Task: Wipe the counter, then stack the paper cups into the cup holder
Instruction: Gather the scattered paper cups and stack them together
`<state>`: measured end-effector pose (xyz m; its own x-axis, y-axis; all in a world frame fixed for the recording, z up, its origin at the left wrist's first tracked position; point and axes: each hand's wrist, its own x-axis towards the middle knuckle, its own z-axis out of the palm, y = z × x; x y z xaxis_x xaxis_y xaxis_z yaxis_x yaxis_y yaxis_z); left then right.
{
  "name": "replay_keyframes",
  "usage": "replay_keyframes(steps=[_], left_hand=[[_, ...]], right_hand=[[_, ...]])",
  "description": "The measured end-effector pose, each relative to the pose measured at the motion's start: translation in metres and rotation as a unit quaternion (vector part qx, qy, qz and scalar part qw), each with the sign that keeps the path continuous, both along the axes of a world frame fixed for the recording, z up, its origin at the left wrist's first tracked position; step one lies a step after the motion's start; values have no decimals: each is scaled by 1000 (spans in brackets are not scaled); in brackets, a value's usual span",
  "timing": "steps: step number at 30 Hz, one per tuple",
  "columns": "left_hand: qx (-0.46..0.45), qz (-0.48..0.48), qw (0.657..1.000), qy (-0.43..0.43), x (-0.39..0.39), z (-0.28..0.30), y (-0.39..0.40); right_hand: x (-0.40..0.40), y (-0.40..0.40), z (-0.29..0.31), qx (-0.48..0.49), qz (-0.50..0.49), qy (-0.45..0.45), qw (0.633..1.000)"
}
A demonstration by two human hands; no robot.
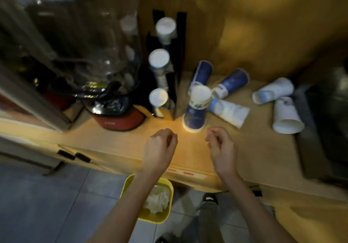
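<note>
A black cup holder (178, 58) stands at the back of the wooden counter (131, 141), with three stacks of inverted white paper cups (159, 58) in it. Just right of it an upside-down stack of cups (195, 110), blue below and white on top, stands on the counter. Several more cups lie on their sides: two blue ones (233, 82) behind the stack, a pale one (231, 112) beside it, two white ones (284, 116) further right. My left hand (160, 146) and my right hand (220, 144) hover over the counter's front edge, fingers curled, holding nothing.
A blender with a clear jar and red base (116, 118) stands left of the holder. A dark appliance (327, 122) fills the counter's right end. On the floor below, a yellow bin (162, 218) holds crumpled paper. A wooden wall rises behind the counter.
</note>
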<state>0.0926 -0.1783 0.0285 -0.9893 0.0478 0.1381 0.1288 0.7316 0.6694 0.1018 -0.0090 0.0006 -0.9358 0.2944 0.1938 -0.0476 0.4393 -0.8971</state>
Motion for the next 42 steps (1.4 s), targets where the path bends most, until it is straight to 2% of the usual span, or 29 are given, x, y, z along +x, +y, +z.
replay_keyframes(steps=[4, 8, 13, 17, 19, 24, 30, 38, 42], left_hand=[[-16, -74, 997, 33, -20, 13, 59], [-58, -144, 988, 21, -46, 4, 115], [-170, -198, 965, -17, -92, -20, 175], [-241, -199, 949, -44, -116, -41, 207], [-266, -201, 942, -48, -121, -49, 215], [-309, -204, 926, -77, -130, -66, 222], [-330, -226, 914, -68, -138, -79, 215], [-329, -273, 901, -65, -154, -80, 218], [-282, -289, 911, -82, -162, -68, 220]], right_hand=[[-15, 65, 10, -2, -76, -26, 997], [-32, 130, 9, 13, -149, -62, 987], [-58, 204, 2, 115, -180, -156, 965], [-68, 237, -9, 194, -171, -215, 942], [-72, 244, -14, 224, -168, -235, 931], [-84, 252, -30, 231, -166, -291, 913], [-96, 240, -39, 260, -239, -313, 882], [-97, 227, -40, 199, -290, -360, 864], [-92, 226, -31, 152, -316, -353, 868]])
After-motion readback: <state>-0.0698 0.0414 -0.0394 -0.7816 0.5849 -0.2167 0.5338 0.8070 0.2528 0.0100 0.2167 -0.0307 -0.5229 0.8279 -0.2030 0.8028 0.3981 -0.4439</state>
